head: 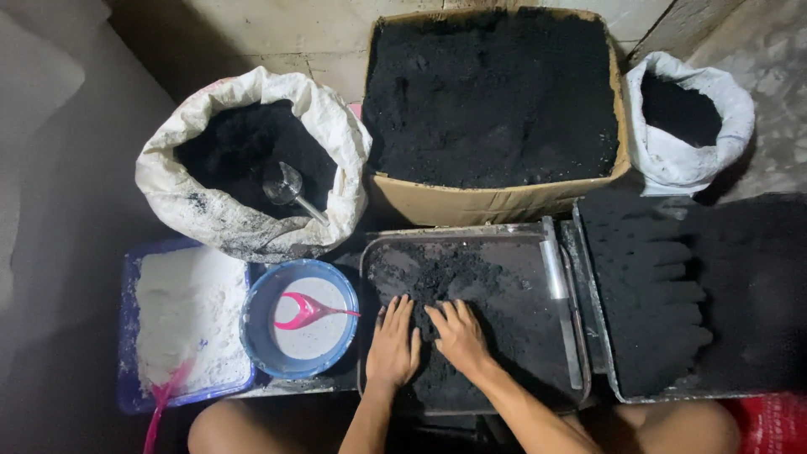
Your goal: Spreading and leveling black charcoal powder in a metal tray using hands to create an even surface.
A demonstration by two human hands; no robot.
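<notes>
While both hands work in the middle of the scene, the far left holds a blue tray (126, 336) heaped with white powder (189, 311), a pink utensil (164, 395) stuck into its near end. Behind it stands a white woven sack (336, 143), its mouth rolled down around black powder, with a metal scoop (286, 187) lying on top. Just right of the blue tray sits a round blue bowl (256, 332) of white liquid, a pink spoon (307, 311) resting in it. Next comes the metal tray (521, 244) in front of the person, spread with a dark, crumbly black mixture (454, 273). The left hand (393, 343) lies palm down on that mixture at the tray's near left part, fingers spread flat and slightly apart, gripping nothing. The right hand (458, 335) lies just beside it, also palm down with fingers extended and fanned over the black material, pressing on it rather than pinching. A metal bar (556, 277) lies along the tray's right edge. Behind this tray a cardboard box (496, 203) is filled to the brim with the same black material. Further right a second metal tray (588, 277) carries rows of moulded black pieces (664, 286), and behind it stands a smaller white sack (723, 92) of black powder.
</notes>
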